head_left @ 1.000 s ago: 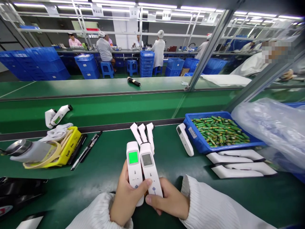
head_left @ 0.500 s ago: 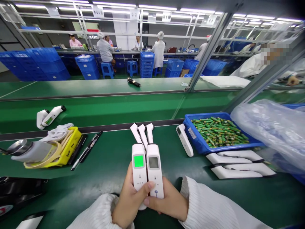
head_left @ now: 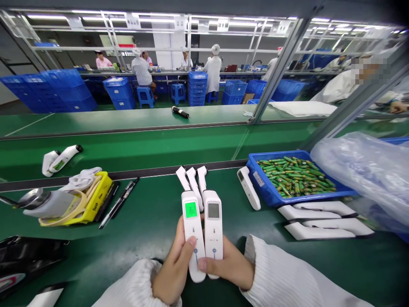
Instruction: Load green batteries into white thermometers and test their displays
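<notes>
Holds in the left hand (head_left: pixel 174 266) a white thermometer (head_left: pixel 194 228) with green-lit screen (head_left: pixel 191 209), and in the right hand (head_left: pixel 233 264), just beside, a second thermometer (head_left: pixel 214 232) with grey screen (head_left: pixel 213 210). Shows behind three similar thermometers (head_left: pixel 193 182) on the green desk (head_left: pixel 143 226); to the right, a blue tray (head_left: pixel 266 192) of green batteries (head_left: pixel 295 177).

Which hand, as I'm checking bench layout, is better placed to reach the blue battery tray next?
Probably the right hand: it is nearer the blue tray, though it holds a white device; the left hand also holds one.
</notes>
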Action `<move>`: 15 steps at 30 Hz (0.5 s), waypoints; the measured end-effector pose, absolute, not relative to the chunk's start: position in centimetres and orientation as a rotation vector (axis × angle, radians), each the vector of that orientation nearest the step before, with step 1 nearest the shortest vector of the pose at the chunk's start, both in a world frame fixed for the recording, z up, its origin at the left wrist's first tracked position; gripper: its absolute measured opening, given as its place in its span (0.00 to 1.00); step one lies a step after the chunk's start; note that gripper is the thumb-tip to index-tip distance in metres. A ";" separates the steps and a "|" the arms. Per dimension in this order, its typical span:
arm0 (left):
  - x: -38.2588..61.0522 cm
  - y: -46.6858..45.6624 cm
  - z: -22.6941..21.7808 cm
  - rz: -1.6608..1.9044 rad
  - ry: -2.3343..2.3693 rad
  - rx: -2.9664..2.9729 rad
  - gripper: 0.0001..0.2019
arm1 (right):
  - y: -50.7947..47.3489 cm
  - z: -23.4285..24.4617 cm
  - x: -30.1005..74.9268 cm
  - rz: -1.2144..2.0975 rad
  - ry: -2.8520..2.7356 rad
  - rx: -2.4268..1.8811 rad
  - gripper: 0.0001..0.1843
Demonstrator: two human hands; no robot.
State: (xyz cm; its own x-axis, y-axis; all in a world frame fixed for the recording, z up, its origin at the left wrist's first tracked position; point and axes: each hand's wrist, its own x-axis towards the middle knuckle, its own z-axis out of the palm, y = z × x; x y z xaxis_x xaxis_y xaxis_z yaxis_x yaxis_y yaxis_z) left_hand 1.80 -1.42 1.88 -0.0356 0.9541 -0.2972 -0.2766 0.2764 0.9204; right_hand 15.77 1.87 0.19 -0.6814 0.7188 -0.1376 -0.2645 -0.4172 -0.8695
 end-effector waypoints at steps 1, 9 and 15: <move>1.8 -1.4 2.0 1.156 1.196 0.773 0.31 | 1.9 0.2 15.8 2.118 -1.174 -0.663 0.35; 2.0 -1.5 2.3 1.147 1.201 0.801 0.30 | 1.7 -0.2 15.7 2.090 -1.247 -0.647 0.22; 2.0 -1.3 1.9 1.178 1.145 0.735 0.29 | 1.8 0.1 15.7 2.077 -1.271 -0.730 0.25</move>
